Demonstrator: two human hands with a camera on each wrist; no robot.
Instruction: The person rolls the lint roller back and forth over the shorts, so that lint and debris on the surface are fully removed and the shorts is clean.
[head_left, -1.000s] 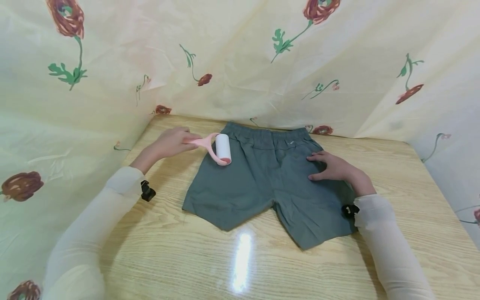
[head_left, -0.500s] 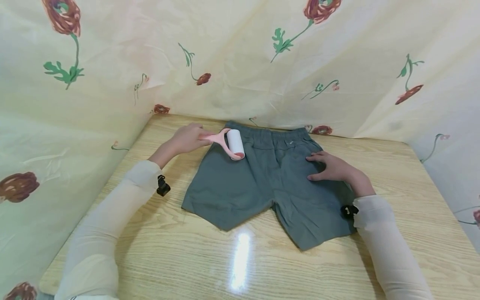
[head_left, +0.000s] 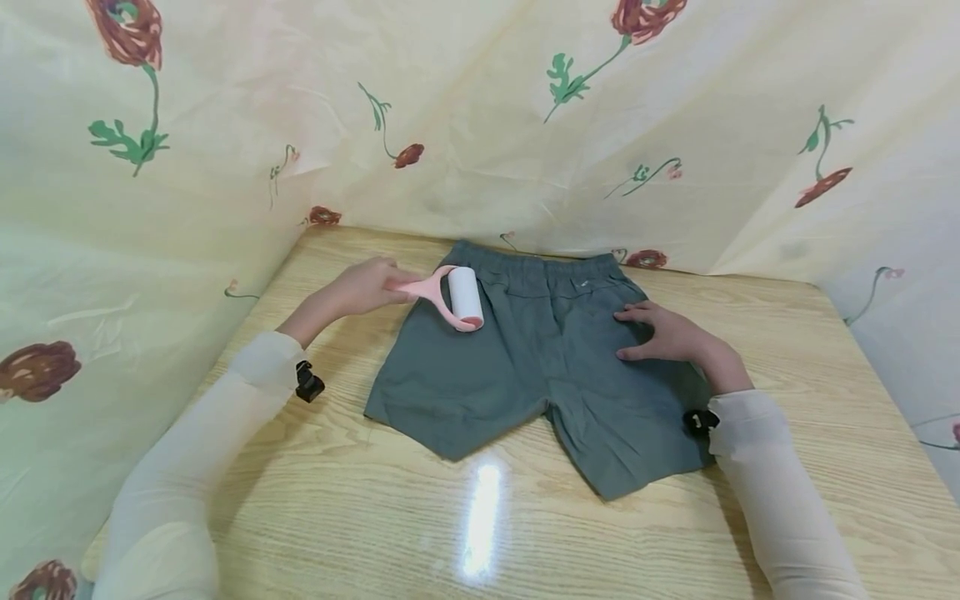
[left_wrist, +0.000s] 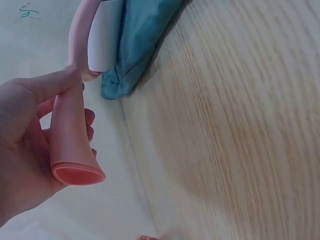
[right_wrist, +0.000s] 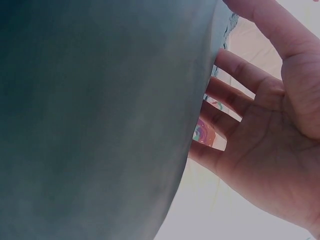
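Dark green shorts lie spread flat, waistband toward the back. My left hand grips the pink handle of a lint roller, whose white roll lies on the shorts' upper left, just below the waistband. In the left wrist view the fingers and thumb of the left hand wrap the handle, its hollow end showing. My right hand rests on the right side of the shorts with spread fingers. The right wrist view shows the right hand with its fingertips against the green cloth.
The shorts lie on a wood-grain table with a bright light reflection near its front. A cream sheet with printed flowers hangs behind and along the left side. The shorts' waistband nearly meets the back sheet.
The lint roller moved right across the shorts' upper left, then slipped slightly back left and down, the left hand with it. My right hand and the shorts stay put.
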